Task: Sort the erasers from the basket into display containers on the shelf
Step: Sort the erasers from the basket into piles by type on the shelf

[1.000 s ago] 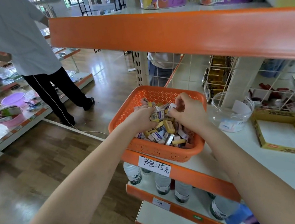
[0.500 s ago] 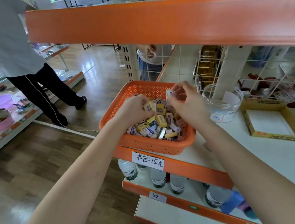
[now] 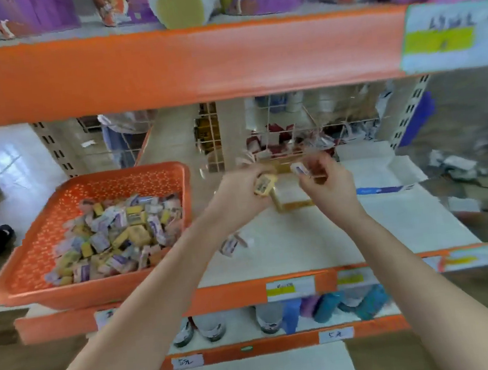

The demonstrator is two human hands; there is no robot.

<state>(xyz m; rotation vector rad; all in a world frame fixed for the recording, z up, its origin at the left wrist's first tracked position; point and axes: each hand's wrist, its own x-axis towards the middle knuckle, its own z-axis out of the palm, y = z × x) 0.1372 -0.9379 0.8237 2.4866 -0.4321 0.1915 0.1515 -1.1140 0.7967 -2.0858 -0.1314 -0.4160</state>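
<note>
The orange basket (image 3: pixel 39 238) sits at the left end of the white shelf (image 3: pixel 318 237), with several small wrapped erasers (image 3: pixel 120 232) heaped in it. My left hand (image 3: pixel 237 194) holds a yellow eraser (image 3: pixel 264 184) over the shelf, right of the basket. My right hand (image 3: pixel 331 187) pinches a white eraser (image 3: pixel 299 168) beside it. Both hands hover above a yellow cardboard display box (image 3: pixel 291 199). A clear plastic container (image 3: pixel 231 244) lies under my left forearm, blurred and mostly hidden.
An orange upper shelf edge (image 3: pixel 177 64) hangs just above the hands, with purple tubs on top. A wire grid back panel (image 3: pixel 290 124) stands behind. A white box (image 3: pixel 368 167) lies to the right. Bottles (image 3: pixel 210 328) stand on the lower shelf.
Both hands have left the basket and moved right, each carrying an eraser, to above the yellow box. The view has swung right.
</note>
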